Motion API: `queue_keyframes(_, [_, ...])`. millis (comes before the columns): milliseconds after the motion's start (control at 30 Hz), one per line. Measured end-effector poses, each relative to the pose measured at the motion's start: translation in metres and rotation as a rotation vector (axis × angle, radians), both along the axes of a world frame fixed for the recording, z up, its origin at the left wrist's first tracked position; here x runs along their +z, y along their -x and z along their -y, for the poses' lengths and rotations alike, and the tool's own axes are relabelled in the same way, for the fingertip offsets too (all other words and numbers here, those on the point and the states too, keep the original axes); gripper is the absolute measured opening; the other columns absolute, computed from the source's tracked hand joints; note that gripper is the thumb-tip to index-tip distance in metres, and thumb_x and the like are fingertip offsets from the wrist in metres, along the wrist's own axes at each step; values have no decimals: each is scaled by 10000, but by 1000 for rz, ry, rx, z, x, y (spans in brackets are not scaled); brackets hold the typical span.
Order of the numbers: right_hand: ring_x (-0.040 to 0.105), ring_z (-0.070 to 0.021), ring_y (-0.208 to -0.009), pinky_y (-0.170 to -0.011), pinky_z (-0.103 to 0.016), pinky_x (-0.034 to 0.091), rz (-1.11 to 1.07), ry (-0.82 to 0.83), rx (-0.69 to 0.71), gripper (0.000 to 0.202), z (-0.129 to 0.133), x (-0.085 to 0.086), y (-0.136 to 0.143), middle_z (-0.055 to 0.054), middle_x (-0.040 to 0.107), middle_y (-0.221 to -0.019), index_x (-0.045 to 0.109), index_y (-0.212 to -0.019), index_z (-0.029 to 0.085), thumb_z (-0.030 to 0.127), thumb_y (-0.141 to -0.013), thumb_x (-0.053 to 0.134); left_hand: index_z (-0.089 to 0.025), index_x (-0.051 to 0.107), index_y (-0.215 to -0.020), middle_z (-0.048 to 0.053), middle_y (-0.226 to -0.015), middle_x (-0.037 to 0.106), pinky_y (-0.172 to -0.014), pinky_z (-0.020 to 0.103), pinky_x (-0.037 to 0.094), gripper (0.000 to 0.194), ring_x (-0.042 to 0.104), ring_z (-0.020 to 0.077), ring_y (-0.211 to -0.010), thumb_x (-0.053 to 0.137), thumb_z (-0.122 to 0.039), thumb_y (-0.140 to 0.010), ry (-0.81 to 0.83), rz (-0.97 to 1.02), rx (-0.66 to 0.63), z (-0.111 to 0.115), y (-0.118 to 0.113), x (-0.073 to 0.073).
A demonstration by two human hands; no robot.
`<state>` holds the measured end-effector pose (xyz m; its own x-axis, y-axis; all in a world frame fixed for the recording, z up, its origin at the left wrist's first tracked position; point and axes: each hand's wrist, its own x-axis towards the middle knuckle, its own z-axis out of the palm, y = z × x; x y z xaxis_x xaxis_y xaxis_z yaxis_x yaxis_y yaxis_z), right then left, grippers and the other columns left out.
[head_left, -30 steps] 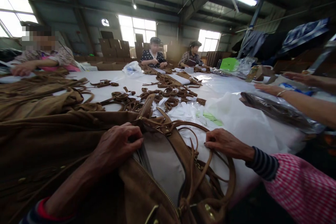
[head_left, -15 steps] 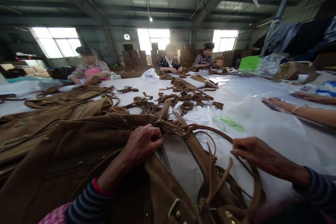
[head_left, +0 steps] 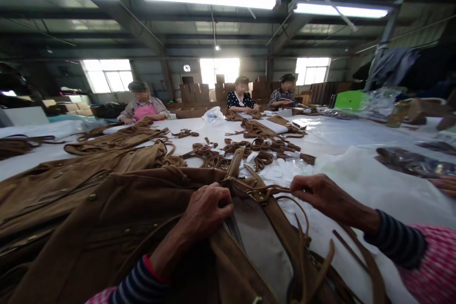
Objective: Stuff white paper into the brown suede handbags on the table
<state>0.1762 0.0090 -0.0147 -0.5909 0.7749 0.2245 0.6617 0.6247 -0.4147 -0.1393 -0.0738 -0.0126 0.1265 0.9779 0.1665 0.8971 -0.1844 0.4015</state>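
A large brown bag (head_left: 142, 209) lies in front of me, its zipped mouth partly open on a pale lining (head_left: 261, 232). My left hand (head_left: 210, 206) is closed on the bag's top edge beside the zipper (head_left: 235, 240). My right hand (head_left: 315, 190), fingers pinched, grips a thin brown strap (head_left: 278, 188) that runs back to the bag near the left hand. Other straps (head_left: 317, 266) hang loose along the bag's right side. A tab (head_left: 235, 161) sticks up at the zipper's far end.
Coiled brown straps (head_left: 256, 145) lie in a heap mid-table. More brown bags (head_left: 117, 137) are on the left. White sheeting (head_left: 356, 180) covers the right side, with a plastic-wrapped brown item (head_left: 409, 161). Co-workers (head_left: 144, 104) sit across the table; another person's hand (head_left: 445, 184) shows at right.
My right hand has moved left toward the bag, still pinching the strap. The left hand keeps its hold. The view has tilted up, and the neighbour's arms at right have mostly left view.
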Motion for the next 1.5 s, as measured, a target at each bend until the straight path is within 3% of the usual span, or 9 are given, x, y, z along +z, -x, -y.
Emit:
queue_keyframes(200, [649, -175, -848, -688, -253, 359, 310, -228, -168, 184, -98, 4, 51, -49, 738, -899, 688, -858, 175, 130, -894, 513, -219, 695, -740, 2, -825, 638, -794, 287, 369, 86, 611, 184, -862, 642, -245, -803, 19, 18, 14, -1, 1, -1])
queue_keyframes(333, [673, -193, -844, -660, -257, 352, 393, -224, -172, 185, -134, -3, 75, -64, 748, -867, 713, -838, 174, 120, -877, 540, -215, 672, -721, 10, -819, 632, -861, 293, 402, 102, 614, 189, -846, 639, -261, -806, 36, 38, 32, 1, 2, -2])
queue_keyframes(600, [708, -266, -889, -669, -283, 394, 520, -229, -214, 256, -134, -23, 68, -151, 753, -929, 749, -871, 145, 132, -900, 495, -217, 654, -693, 8, -801, 625, -922, 316, 421, 113, 610, 190, -817, 653, -258, -799, 54, 81, 21, -1, 2, -3])
queue_keyframes(800, [716, -274, -876, -676, -290, 412, 516, -214, -206, 240, -136, -30, 78, -154, 759, -929, 756, -872, 143, 141, -892, 517, -210, 649, -685, 9, -795, 627, -829, 296, 414, 125, 587, 177, -787, 651, -253, -802, 43, 65, 8, -3, 2, -3])
queue_keyframes(1100, [688, -189, -968, -725, -226, 413, 447, -180, -93, 225, -141, -26, 106, -66, 759, -1043, 750, -971, 183, 169, -901, 537, -222, 675, -708, 12, -805, 647, -899, 300, 432, 88, 621, 193, -832, 654, -251, -788, 37, 68, 23, -1, 1, -3])
queue_keyframes(1300, [708, -268, -966, -740, -273, 443, 532, -158, -71, 179, -143, -41, 131, -181, 753, -977, 748, -901, 106, 118, -859, 574, -230, 676, -714, 9, -811, 659, -908, 303, 446, 86, 636, 195, -826, 647, -259, -790, 36, 67, 1, 0, 3, -3])
queue_keyframes(1500, [706, -293, -1016, -792, -291, 478, 557, -173, -102, 218, -144, -42, 126, -213, 738, -1052, 734, -995, 82, 112, -883, 550, -224, 675, -700, 11, -792, 654, -921, 307, 452, 115, 629, 188, -803, 632, -268, -798, 8, 68, -5, -1, 2, -4])
